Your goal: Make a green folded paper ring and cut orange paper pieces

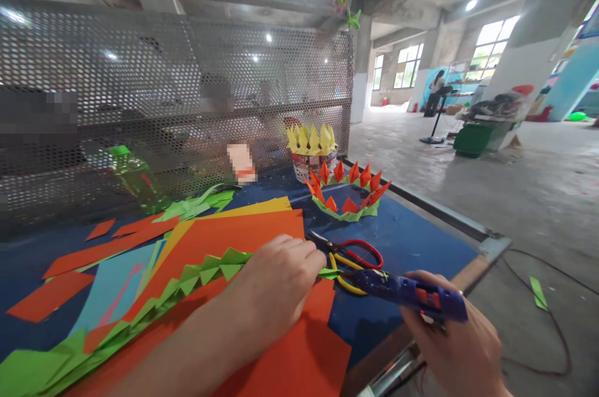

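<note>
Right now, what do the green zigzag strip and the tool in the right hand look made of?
Green zigzag strip: folded matte paper, by its sharp creases. Glue gun in the right hand: likely moulded plastic, blue with orange parts, slightly glossy.

— What lies on the blue desk (421, 235)?
— Red-handled scissors (361, 251) across a yellow-handled pair, orange paper sheets (224, 235), and a ring of orange and green paper points (349, 206)
— And farther back?
— A yellow paper crown (312, 141) on a small basket, a green bottle (133, 175), and a perforated metal screen (140, 72)
</note>
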Available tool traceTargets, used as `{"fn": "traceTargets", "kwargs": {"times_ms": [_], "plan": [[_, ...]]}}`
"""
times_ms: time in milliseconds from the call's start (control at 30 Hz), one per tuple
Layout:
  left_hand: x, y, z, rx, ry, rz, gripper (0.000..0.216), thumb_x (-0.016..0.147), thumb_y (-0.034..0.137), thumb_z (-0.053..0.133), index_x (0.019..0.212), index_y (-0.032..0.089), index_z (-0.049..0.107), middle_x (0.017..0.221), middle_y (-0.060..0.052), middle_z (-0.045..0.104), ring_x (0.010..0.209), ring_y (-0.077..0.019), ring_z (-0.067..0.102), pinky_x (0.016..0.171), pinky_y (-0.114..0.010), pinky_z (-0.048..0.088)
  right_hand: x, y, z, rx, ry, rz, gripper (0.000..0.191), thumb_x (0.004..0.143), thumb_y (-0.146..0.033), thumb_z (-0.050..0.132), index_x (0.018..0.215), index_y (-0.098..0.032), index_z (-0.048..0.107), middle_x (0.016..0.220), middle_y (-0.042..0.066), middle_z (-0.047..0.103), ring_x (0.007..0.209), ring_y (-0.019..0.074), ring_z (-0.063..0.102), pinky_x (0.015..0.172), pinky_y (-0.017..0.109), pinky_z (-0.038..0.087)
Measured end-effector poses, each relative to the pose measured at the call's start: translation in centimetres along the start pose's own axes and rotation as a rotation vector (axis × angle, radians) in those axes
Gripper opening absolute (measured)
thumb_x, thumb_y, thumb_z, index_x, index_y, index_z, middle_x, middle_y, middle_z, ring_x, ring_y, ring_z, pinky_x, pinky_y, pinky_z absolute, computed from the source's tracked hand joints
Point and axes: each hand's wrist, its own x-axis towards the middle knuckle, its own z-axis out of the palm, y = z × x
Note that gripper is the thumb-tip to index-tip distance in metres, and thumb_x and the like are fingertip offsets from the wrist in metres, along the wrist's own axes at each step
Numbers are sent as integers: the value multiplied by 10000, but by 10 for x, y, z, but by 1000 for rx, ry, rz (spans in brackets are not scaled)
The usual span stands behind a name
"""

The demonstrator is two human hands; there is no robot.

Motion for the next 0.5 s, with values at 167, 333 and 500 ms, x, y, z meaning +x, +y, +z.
{"fn": "traceTargets", "kwargs": {"times_ms": [167, 333, 500], "plan": [[-1, 0, -6, -21, -18, -14, 356, 833, 15, 450, 1075, 184, 648, 1024, -85, 695, 959, -293, 625, 890, -466, 486, -3, 7, 2, -24, -8, 24, 259, 988, -469, 506, 1068, -237, 587, 787, 17, 733, 476, 166, 637, 483, 283, 444], [-4, -2, -10, -57, 2, -34, 279, 910, 80, 441, 1056, 184, 655, 1014, -87, 699, 956, -290, 628, 870, -453, 487, -6, 15, 3, 10, -60, 165, 313, 950, -496, 523, 1055, -221, 632, 749, 21, 733, 486, 183, 640, 459, 282, 428], [-4, -10, -8, -65, 37, -68, 262, 932, 116, 444, 1049, 192, 666, 1061, -86, 713, 1002, -297, 641, 898, -458, 484, 6, 15, 2, 224, -162, 465, 358, 833, -559, 640, 705, -227, 603, 530, -12, 623, 448, 164, 567, 455, 264, 434]]}}
